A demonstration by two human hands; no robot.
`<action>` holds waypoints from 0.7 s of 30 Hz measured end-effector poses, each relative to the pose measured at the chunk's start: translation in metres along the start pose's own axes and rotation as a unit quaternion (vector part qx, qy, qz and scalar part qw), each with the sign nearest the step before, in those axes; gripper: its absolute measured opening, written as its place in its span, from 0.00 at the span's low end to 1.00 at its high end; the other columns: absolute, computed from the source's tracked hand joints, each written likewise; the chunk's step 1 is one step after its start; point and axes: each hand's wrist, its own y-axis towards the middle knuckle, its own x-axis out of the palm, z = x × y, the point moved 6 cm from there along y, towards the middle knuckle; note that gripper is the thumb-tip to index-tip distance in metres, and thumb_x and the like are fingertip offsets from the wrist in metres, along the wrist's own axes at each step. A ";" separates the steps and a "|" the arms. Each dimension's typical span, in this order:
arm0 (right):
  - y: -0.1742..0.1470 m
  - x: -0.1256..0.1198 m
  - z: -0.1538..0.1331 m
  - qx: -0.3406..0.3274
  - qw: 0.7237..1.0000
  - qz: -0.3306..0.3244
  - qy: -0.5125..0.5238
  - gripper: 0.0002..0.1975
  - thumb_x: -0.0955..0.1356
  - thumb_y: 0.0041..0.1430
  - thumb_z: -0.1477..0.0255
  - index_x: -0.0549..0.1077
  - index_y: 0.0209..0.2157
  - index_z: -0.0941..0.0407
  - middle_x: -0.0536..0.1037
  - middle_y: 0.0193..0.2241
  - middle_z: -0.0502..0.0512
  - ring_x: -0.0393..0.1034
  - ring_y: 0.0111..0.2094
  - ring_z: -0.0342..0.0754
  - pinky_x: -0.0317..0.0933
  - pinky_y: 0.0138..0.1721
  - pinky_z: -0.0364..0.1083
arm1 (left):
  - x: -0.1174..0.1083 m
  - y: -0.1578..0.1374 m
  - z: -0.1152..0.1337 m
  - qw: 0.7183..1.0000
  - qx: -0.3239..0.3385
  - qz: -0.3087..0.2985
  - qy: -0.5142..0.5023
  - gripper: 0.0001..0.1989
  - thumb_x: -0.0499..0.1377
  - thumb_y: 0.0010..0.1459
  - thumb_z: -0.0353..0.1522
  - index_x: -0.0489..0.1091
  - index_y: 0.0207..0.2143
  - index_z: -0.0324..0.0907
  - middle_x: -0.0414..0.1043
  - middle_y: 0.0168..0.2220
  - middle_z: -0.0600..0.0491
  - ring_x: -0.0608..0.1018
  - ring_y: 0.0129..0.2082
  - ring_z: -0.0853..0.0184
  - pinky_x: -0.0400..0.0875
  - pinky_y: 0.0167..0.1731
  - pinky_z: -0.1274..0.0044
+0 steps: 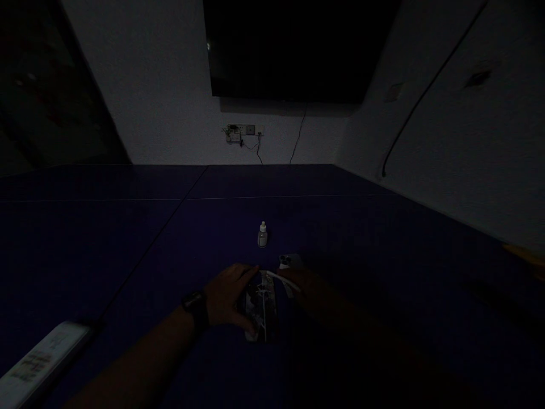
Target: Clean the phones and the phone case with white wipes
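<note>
The room is very dark. A flat phone-shaped piece with a dark and pale picture lies on the dark blue surface. My left hand, with a dark watch on the wrist, grips its left side, fingertips by the top edge and thumb low on the side. A slim white stick is in my right hand, its far end at the top edge of the piece. Whether that end has bristles is too dark to tell. Partly under my right hand lies a pale phone, camera lenses up.
A small dropper bottle stands upright beyond my hands. At the lower left lies a long white box. Wall sockets with cables sit below a large dark screen. A black cable runs down the right wall.
</note>
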 end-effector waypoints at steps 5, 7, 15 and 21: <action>-0.005 -0.003 0.010 0.047 0.998 0.025 0.045 0.22 0.61 0.66 0.73 0.74 0.58 0.54 0.75 0.58 0.61 0.69 0.60 0.56 0.61 0.62 0.58 | -0.018 -0.001 -0.010 0.999 -0.015 -0.004 0.034 0.68 0.67 0.29 0.67 0.53 0.69 0.46 0.67 0.55 0.39 0.69 0.51 0.45 0.66 0.53 0.55; -0.005 -0.004 0.013 0.045 0.996 0.032 0.066 0.21 0.61 0.67 0.70 0.74 0.58 0.54 0.74 0.59 0.61 0.69 0.60 0.56 0.61 0.62 0.58 | -0.020 -0.001 -0.006 1.000 0.017 -0.012 0.003 0.65 0.69 0.30 0.65 0.55 0.68 0.51 0.64 0.60 0.42 0.68 0.55 0.45 0.64 0.55 0.57; -0.007 -0.018 0.022 -0.009 0.996 0.065 0.067 0.21 0.61 0.68 0.67 0.72 0.59 0.52 0.72 0.61 0.60 0.67 0.61 0.56 0.62 0.62 0.59 | -0.023 0.001 -0.002 0.999 -0.022 0.001 0.047 0.50 0.64 0.38 0.67 0.67 0.57 0.48 0.70 0.54 0.45 0.72 0.49 0.50 0.65 0.50 0.61; 0.003 -0.022 0.024 -0.083 0.996 0.023 -0.033 0.23 0.60 0.69 0.68 0.68 0.63 0.51 0.70 0.63 0.58 0.64 0.64 0.55 0.59 0.64 0.57 | -0.024 -0.005 -0.020 0.960 -0.191 0.102 0.180 0.47 0.55 0.47 0.69 0.69 0.54 0.41 0.69 0.48 0.40 0.70 0.47 0.47 0.67 0.45 0.58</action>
